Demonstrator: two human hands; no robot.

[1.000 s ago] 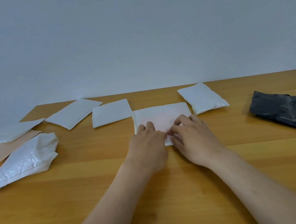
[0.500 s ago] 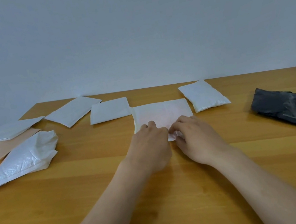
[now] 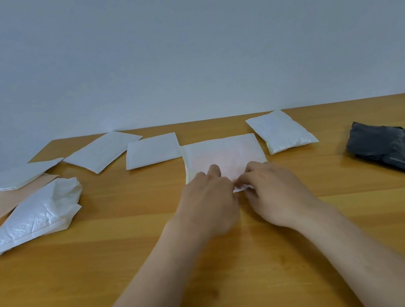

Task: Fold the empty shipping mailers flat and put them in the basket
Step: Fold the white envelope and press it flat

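Pale pink-white mailer (image 3: 222, 153) lies flat on the wooden table (image 3: 239, 266), under your fingertips and stretching away from them. Your left hand (image 3: 208, 199) rests palm down on its near edge, fingers fairly straight, pressing. Your right hand (image 3: 275, 189), close beside it, curls thumb and forefinger and seems to pinch a crumpled bit of that edge. Just beyond-left of the grip lies a white mailer (image 3: 152, 150); well right, a black mailer (image 3: 387, 149).

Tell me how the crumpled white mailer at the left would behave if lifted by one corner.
Probably floppy: the crumpled white mailer is creased and bunched at its far end, so it would likely sag. Its glossy skin suggests it may slide easily when pushed.
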